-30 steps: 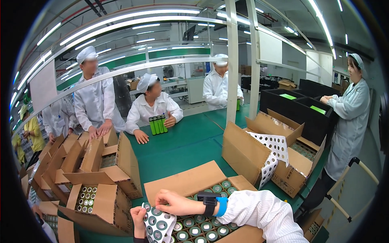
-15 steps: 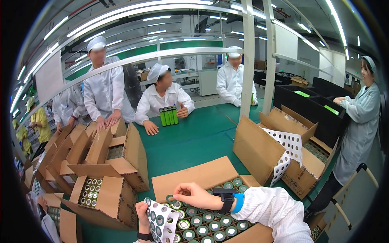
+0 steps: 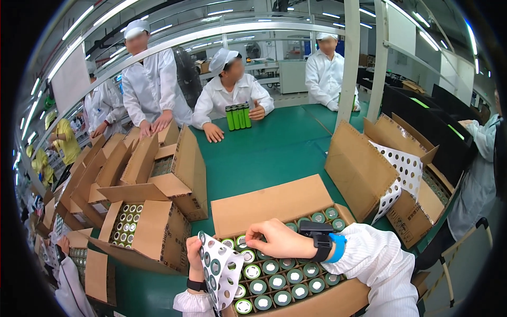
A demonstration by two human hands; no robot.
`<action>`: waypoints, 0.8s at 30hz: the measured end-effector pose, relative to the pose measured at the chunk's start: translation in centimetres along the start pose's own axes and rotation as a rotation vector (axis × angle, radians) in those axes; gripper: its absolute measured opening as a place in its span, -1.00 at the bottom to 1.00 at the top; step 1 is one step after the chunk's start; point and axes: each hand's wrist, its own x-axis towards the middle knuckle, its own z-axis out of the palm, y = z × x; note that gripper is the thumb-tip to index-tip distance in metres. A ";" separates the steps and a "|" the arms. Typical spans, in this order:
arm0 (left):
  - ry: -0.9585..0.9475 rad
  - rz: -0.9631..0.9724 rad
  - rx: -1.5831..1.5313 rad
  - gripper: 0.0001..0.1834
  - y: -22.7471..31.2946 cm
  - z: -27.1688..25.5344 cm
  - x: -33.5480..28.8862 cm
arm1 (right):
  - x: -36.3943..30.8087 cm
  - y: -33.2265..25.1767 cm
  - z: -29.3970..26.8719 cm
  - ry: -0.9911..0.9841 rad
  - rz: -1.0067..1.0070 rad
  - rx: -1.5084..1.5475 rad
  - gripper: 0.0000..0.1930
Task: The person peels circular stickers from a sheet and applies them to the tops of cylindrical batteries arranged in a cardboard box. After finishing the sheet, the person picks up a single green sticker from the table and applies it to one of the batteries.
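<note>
My left hand point(image 3: 195, 259) grips the edge of a white backing sheet point(image 3: 226, 259) with punched holes; several dark green ring stickers point(image 3: 215, 267) remain on it. The sheet hangs bent over the left end of an open cardboard carton point(image 3: 269, 206). Inside stand rows of cylindrical battery cells point(image 3: 274, 282), most with dark green rings on top, those by the sheet with bright green rims. Over the back left cells, my right hand point(image 3: 277, 239) has thumb and fingertips pinched together, close to a cell top. Whatever lies between those fingertips is too small to make out.
Open cartons of cells point(image 3: 140, 232) line the left side. At the right, another carton point(image 3: 362, 169) stands beside a perforated white sheet point(image 3: 401, 169). Across the green table point(image 3: 264, 142), a seated person's hand touches a green battery pack point(image 3: 238, 116). A metal post point(image 3: 349, 68) rises beyond.
My right hand has moved from beside the sheet to the cell tops; the green ring seen at its fingertips before is no longer distinct there. The view has shifted, moving the scene rightward.
</note>
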 end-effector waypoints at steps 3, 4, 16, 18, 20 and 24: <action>-0.053 0.034 -0.005 -0.59 -0.5 -0.8 -0.2 | -0.2 -0.4 -0.1 -0.059 -0.008 -0.017 -0.87; -0.048 0.031 -0.003 -0.59 -0.5 -1.1 -0.2 | -0.1 -0.7 -0.1 -0.098 0.038 -0.021 -0.88; -0.043 -0.005 -0.019 -0.60 -0.5 -1.1 -0.1 | -1.0 -0.3 1.0 -0.285 -0.003 -0.171 -0.81; -0.037 0.005 -0.021 -0.60 -0.3 -1.0 -0.1 | -1.1 -0.3 1.1 -0.316 0.013 -0.192 -0.81; -0.062 -0.026 -0.030 -0.59 -0.3 -0.9 0.0 | -1.2 -0.5 1.1 -0.321 0.012 -0.208 -0.81; -0.045 -0.003 0.034 -0.59 -0.3 -1.0 -0.1 | -1.2 -0.6 1.3 -0.339 0.010 -0.237 -0.81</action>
